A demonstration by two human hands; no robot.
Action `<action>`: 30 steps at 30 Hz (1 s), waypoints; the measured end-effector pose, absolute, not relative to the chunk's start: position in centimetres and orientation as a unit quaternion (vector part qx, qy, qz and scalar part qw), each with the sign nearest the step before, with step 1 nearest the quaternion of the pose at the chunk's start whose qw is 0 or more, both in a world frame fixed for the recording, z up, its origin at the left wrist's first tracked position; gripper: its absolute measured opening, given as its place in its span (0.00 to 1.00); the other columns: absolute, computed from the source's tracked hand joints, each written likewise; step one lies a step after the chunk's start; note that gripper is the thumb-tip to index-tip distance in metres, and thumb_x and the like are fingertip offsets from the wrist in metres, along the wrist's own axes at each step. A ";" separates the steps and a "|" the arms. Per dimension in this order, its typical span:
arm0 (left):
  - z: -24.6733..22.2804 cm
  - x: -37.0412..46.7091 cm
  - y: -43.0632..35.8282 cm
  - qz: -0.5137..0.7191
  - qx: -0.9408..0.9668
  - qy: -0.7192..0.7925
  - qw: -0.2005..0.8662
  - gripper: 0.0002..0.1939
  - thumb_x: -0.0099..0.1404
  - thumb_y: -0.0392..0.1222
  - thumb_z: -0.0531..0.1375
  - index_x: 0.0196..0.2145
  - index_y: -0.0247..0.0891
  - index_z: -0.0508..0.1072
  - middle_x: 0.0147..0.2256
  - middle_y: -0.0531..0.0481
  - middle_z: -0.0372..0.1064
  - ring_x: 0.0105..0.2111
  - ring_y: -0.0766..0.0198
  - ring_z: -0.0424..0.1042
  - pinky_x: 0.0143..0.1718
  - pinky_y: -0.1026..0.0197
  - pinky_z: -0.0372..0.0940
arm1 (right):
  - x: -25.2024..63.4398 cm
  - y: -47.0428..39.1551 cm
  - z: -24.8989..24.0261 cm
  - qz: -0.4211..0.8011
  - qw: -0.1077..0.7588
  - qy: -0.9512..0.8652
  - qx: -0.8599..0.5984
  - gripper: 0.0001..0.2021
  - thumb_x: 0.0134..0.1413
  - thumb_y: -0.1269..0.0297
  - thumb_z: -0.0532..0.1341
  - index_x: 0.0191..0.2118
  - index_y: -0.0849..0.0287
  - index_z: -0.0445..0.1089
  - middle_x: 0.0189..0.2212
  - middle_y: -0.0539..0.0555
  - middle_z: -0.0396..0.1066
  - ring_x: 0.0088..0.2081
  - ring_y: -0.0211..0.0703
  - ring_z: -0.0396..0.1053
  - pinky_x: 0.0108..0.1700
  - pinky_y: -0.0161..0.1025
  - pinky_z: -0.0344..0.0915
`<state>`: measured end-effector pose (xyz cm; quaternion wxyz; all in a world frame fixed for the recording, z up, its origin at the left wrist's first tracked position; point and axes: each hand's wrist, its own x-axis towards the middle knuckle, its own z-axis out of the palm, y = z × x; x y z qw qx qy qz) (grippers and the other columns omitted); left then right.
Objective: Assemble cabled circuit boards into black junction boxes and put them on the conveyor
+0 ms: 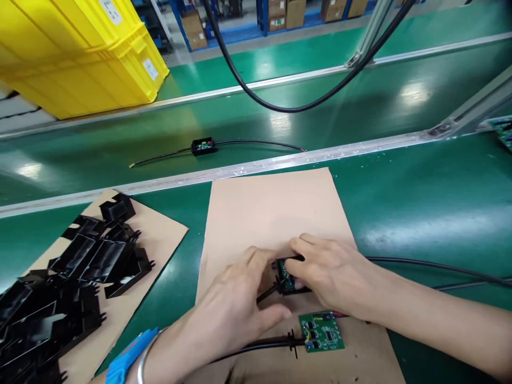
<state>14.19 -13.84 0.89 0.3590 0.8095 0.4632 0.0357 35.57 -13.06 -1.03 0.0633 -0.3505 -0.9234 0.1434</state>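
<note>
A small black plastic box (279, 288) with a green circuit board (285, 277) inside rests on the cardboard sheet (272, 213). My right hand (332, 272) grips the box's right part, thumb and fingers pressed on it and covering much of the board. At the box's left end is my left hand (236, 298), fingertips by its corner and thumb stretched out apart. A black cable (267, 293) leaves that end and passes behind my left hand. Just nearer to me lies a bare green circuit board (323, 332), with a black cable (276, 343) bearing a cable tie.
Empty black housings (108, 261) are heaped on another cardboard piece (160, 234) at left. Beyond the metal rail (248, 169) lies a wired box (203, 146). Yellow crates (108, 74) stand far left. A thick black cable (288, 109) hangs overhead; more cables (436, 264) run off right.
</note>
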 end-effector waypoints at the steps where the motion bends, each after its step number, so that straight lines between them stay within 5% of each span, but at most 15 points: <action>1: 1.2 13.9 -13.8 0.019 0.803 0.472 0.363 0.19 0.60 0.43 0.64 0.48 0.41 0.68 0.40 0.49 0.72 0.35 0.58 0.73 0.34 0.58 0.68 | 35.6 -13.0 -1.1 0.143 0.068 -0.924 -0.348 0.06 0.56 0.76 0.58 0.33 0.59 0.69 0.32 0.54 0.64 0.33 0.44 0.59 0.31 0.40 0.53; 3: 1.5 13.7 -13.9 -0.005 0.806 0.473 0.356 0.03 0.65 0.40 0.59 0.36 0.41 0.70 0.32 0.52 0.73 0.30 0.60 0.72 0.31 0.59 0.65 | 35.7 -13.0 -1.1 0.142 0.078 -0.923 -0.348 0.07 0.55 0.76 0.59 0.31 0.59 0.69 0.31 0.54 0.63 0.32 0.44 0.59 0.30 0.40 0.52; 9: 0.0 14.9 -15.1 0.064 0.871 0.442 0.204 0.10 0.68 0.34 0.49 0.34 0.39 0.68 0.27 0.50 0.70 0.25 0.60 0.70 0.26 0.59 0.62 | 35.7 -13.1 -1.1 0.143 0.096 -0.919 -0.356 0.06 0.54 0.76 0.61 0.30 0.59 0.70 0.30 0.53 0.64 0.33 0.45 0.60 0.29 0.40 0.51; 17: -1.1 15.5 -16.1 0.011 0.912 0.409 0.026 0.13 0.59 0.24 0.47 0.32 0.38 0.67 0.23 0.49 0.65 0.20 0.60 0.68 0.21 0.60 0.60 | 35.8 -13.1 -1.5 0.161 0.102 -0.910 -0.369 0.06 0.56 0.74 0.59 0.32 0.58 0.71 0.32 0.54 0.66 0.34 0.45 0.61 0.30 0.39 0.52; 24: -0.1 16.7 -14.7 -0.130 0.906 0.403 0.023 0.12 0.51 0.25 0.52 0.30 0.37 0.68 0.24 0.48 0.68 0.22 0.59 0.69 0.22 0.61 0.59 | 35.7 -12.5 -1.2 0.188 0.096 -0.904 -0.371 0.05 0.50 0.74 0.63 0.30 0.57 0.70 0.30 0.52 0.67 0.35 0.45 0.63 0.31 0.39 0.53; 30: 0.2 15.5 -14.4 -0.039 0.903 0.421 0.071 0.10 0.60 0.27 0.52 0.29 0.38 0.70 0.27 0.49 0.69 0.27 0.58 0.70 0.23 0.60 0.60 | 33.8 -10.4 0.4 0.230 0.013 -0.894 -0.385 0.15 0.48 0.59 0.69 0.39 0.62 0.70 0.34 0.56 0.74 0.39 0.50 0.70 0.35 0.41 0.62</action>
